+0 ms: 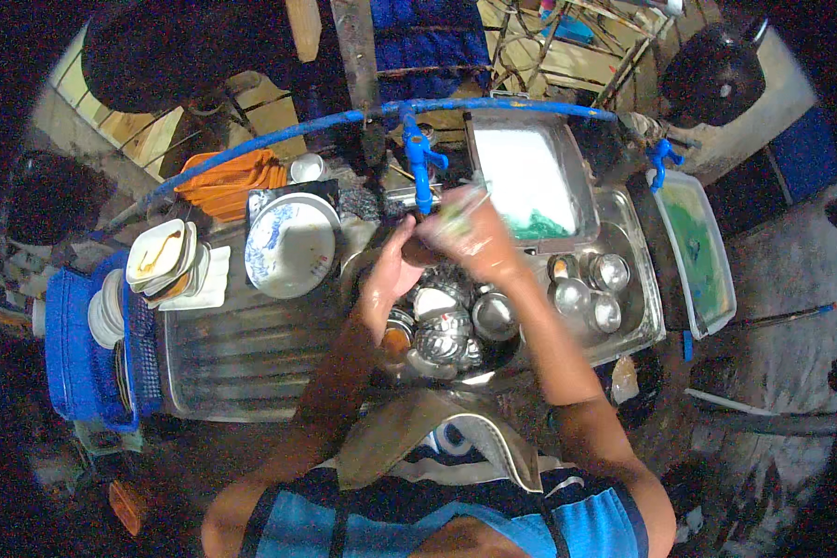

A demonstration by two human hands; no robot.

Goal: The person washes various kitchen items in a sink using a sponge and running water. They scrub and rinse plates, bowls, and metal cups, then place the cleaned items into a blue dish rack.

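Below the blue tap (422, 167), my left hand (394, 268) cups a small dark rounded vessel (418, 252), its thumb raised along the side. My right hand (485, 240) is blurred and wet over that vessel, gripping a pale green and white scrubber (460, 213) whose exact kind is unclear. Several shiny steel bowls (443, 328) are heaped in the sink basin under my forearms. One steel bowl (495, 315) lies just below my right hand. Just beyond that hand stands a rectangular tub (586, 202) with a bright white inside and green at its near end.
Steel cups (608, 272) stand on the right drainer. A green-bottomed plastic container (697, 251) sits farther right, below a second blue tap (662, 164). At left are a white basin (293, 244), stacked small dishes (157, 258), orange baskets (230, 181), a blue crate (77, 349) and the ribbed drainboard (237, 363).
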